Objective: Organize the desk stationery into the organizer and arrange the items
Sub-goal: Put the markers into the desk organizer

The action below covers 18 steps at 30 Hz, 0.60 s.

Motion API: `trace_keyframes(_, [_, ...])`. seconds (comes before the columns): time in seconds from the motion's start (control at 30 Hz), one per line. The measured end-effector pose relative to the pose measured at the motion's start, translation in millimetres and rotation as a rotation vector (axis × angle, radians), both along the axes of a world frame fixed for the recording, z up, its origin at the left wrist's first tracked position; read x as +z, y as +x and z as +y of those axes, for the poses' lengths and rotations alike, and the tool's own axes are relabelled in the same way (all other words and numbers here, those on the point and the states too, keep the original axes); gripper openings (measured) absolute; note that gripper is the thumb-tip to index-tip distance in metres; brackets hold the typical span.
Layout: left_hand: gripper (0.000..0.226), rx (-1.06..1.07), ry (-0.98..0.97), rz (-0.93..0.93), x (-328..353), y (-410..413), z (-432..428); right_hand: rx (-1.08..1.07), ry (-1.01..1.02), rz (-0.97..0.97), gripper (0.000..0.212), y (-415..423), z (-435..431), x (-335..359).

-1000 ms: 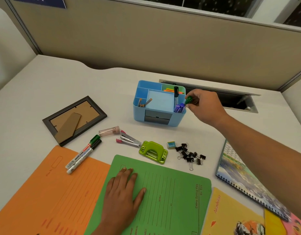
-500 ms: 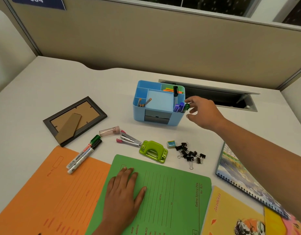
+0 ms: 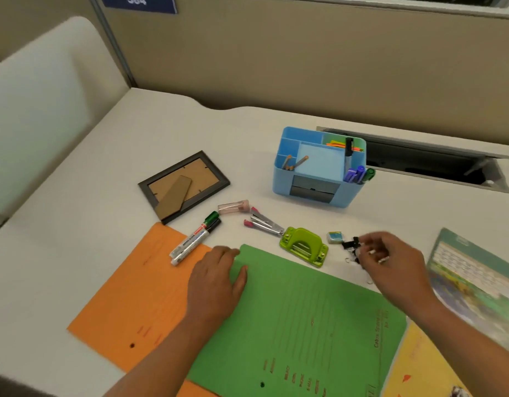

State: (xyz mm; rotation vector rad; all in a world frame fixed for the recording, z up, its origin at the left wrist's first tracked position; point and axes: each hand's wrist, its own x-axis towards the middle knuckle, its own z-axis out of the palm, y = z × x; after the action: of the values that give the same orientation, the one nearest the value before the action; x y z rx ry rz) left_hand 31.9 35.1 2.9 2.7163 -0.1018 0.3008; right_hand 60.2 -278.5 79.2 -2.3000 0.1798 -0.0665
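Note:
The blue organizer (image 3: 282, 181) stands at the back of the desk, with purple pens and a green marker (image 3: 369, 174) in its right front slot. My right hand (image 3: 393, 265) hovers over the pile of black binder clips (image 3: 351, 244), fingers curled down onto them; blur hides whether it holds any. My left hand (image 3: 216, 279) lies flat across the edge where the green folder (image 3: 305, 325) meets the orange folder (image 3: 133, 296). Loose on the desk are two markers (image 3: 196, 239), a stapler (image 3: 264, 223), a green hole punch (image 3: 303, 247), a small eraser (image 3: 335, 237) and a pink tube (image 3: 234, 207).
A photo frame (image 3: 183, 186) lies face down at the left. A spiral calendar (image 3: 476, 276) and a yellow book (image 3: 419, 368) lie at the right. An open cable slot (image 3: 433, 164) runs behind the organizer, below the partition wall.
My right hand let go of the green marker in the organizer and dropped back to the binder clips. My left hand slid left to the green folder's edge. The view shifted left.

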Motion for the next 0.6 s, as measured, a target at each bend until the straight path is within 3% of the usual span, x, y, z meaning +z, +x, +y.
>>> trace_keyframes(0.2, [0.027,0.219,0.066,0.128,14.6,34.8,39.3,0.088,0.07,0.176,0.024,-53.9,27.8,-26.2])
trace_keyframes(0.6, [0.021,0.291,0.16,0.258,21.0,51.5,49.2,0.124,0.122,0.172,0.024,-51.2,43.1,-7.3])
